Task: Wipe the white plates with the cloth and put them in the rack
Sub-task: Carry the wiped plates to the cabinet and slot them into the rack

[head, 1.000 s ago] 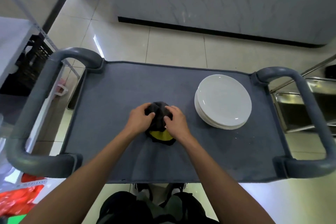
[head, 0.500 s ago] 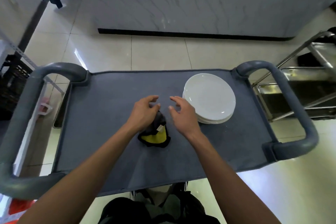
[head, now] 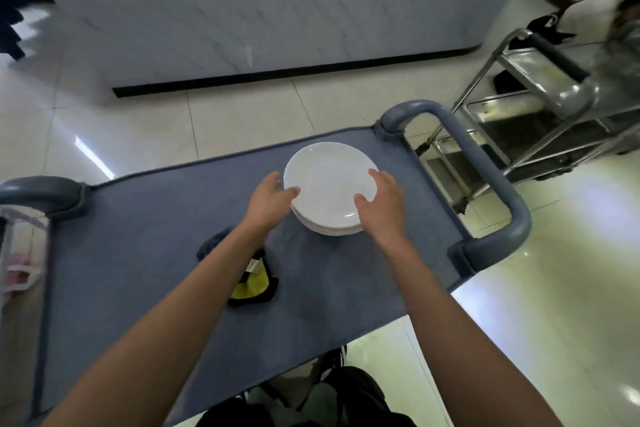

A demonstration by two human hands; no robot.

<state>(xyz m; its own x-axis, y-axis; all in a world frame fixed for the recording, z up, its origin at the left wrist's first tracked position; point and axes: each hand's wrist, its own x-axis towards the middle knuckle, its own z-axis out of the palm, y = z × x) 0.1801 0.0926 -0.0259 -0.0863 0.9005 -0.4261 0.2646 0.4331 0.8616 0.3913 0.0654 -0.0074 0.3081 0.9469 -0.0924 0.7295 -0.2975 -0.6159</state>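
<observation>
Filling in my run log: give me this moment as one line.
left hand: gripping top plate rim | right hand: gripping opposite rim | cloth: on cart, unheld | phase: picking up plate

Plates (head: 329,184) glossy, probably ceramic; cloth (head: 254,282) fuzzy; cart mat (head: 138,253) matt fabric.

No text, brand, number or sign can be read anywhere in the frame. The one likely carrier is a small pale tag (head: 255,265) sewn on the black-and-yellow cloth (head: 252,284) in the lower middle of the picture, and it is too small and blurred to show any lettering. The white plates (head: 329,184) near the centre carry no visible marks, and neither does the grey table (head: 145,253) under them.
</observation>
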